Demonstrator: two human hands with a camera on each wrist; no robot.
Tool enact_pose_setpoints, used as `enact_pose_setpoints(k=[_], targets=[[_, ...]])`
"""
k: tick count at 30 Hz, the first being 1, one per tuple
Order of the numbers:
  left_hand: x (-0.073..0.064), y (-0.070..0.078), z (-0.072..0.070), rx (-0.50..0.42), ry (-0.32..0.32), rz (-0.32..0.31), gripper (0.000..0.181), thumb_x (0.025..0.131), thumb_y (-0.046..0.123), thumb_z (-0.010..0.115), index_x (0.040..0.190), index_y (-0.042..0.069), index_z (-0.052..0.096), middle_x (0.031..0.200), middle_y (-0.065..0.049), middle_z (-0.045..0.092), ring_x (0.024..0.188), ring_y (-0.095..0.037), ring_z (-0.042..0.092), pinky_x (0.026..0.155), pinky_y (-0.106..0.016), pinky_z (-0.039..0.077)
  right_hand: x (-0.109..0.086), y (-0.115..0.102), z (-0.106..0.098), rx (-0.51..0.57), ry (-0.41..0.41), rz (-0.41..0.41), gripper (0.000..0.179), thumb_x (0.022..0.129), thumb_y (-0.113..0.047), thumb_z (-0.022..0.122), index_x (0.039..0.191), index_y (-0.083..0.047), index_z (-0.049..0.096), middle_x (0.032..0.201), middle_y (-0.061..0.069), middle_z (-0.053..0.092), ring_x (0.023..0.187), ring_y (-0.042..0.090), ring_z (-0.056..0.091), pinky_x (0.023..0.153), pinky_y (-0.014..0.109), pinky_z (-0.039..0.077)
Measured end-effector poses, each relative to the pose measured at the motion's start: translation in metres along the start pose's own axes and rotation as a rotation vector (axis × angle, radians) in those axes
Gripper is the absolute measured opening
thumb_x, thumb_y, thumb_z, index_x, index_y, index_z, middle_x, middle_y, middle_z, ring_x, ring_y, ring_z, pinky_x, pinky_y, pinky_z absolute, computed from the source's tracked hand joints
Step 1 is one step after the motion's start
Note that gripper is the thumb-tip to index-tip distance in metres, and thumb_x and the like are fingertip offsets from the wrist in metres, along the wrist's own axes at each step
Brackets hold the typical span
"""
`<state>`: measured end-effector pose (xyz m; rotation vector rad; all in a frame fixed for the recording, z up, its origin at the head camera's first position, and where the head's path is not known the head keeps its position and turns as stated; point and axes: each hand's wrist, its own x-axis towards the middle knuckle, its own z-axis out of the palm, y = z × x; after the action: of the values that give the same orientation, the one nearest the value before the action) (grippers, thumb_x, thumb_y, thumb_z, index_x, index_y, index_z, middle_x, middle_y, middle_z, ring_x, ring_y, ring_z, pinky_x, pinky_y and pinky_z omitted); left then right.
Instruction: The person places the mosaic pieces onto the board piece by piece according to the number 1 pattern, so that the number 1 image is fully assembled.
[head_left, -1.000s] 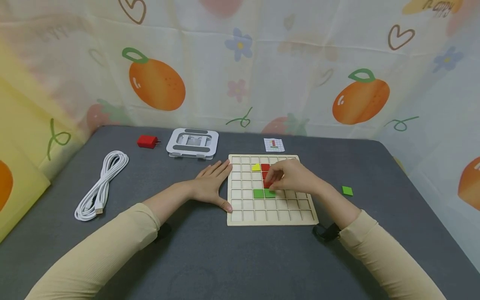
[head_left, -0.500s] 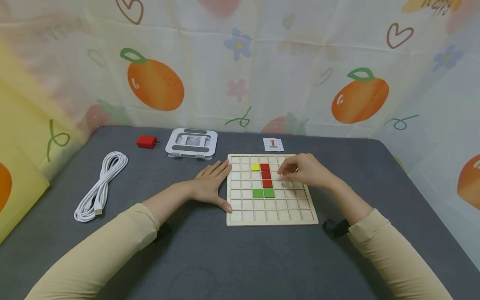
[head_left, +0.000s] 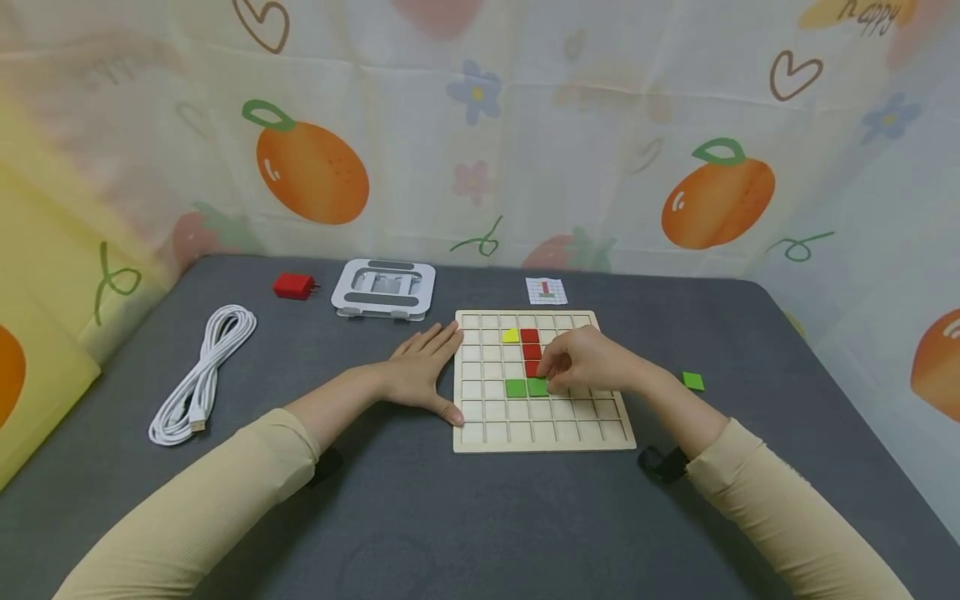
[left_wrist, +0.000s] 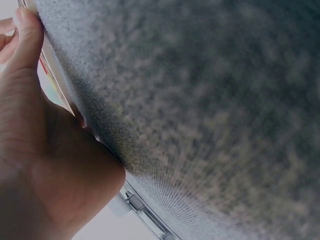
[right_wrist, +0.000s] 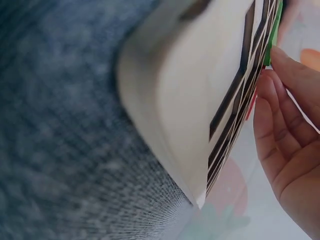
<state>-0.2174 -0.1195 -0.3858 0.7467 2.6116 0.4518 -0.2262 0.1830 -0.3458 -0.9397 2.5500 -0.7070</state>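
A pale wooden grid board point(head_left: 495, 433) lies on the dark table. In its squares sit a yellow tile point(head_left: 510, 336), a column of red tiles point(head_left: 531, 352) and a green square tile point(head_left: 515, 388). My right hand point(head_left: 588, 358) reaches over the board from the right, its thumb and fingertips at the edges of a second green square tile point(head_left: 537, 387), seemingly pinching it. In the right wrist view, the thumb touches a green edge point(right_wrist: 270, 47) while other fingers curl. My left hand point(head_left: 423, 373) lies with fingers spread along the board's left edge, its fingertips and thumb touching the rim.
A loose green tile point(head_left: 693, 381) lies right of the board. Behind the board is a small printed grid card point(head_left: 547, 291). Farther left are a grey-white folding stand point(head_left: 384, 288), a red plug adapter point(head_left: 294, 286) and a coiled white cable point(head_left: 202, 367).
My right hand drew back to the right, off the tiles, then came back left to the right-hand green tile. My left hand stays at the board's left edge.
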Motion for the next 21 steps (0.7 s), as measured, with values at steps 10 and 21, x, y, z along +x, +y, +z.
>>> enact_pose_setpoints(k=[10, 21], targets=[[0.001, -0.001, 0.001, 0.008, 0.001, -0.002, 0.134, 0.069, 0.069, 0.077, 0.16, 0.016, -0.006, 0.169, -0.002, -0.014, 0.157, -0.029, -0.012, 0.126, -0.053, -0.003, 0.0, -0.003, 0.001, -0.031, -0.008, -0.013, 0.016, 0.081, -0.01, 0.078, 0.095, -0.016, 0.077, 0.089, -0.005, 0.075, 0.076, 0.004, 0.065, 0.072, 0.024, 0.054], [0.0, 0.002, -0.001, 0.001, -0.005, -0.01, 0.135, 0.068, 0.072, 0.076, 0.16, 0.016, -0.005, 0.169, -0.002, -0.014, 0.157, -0.028, -0.012, 0.126, -0.053, -0.003, -0.013, 0.012, -0.018, -0.024, 0.073, 0.051, 0.013, 0.084, -0.012, 0.077, 0.098, -0.014, 0.076, 0.086, -0.004, 0.075, 0.077, 0.008, 0.065, 0.071, 0.026, 0.053]])
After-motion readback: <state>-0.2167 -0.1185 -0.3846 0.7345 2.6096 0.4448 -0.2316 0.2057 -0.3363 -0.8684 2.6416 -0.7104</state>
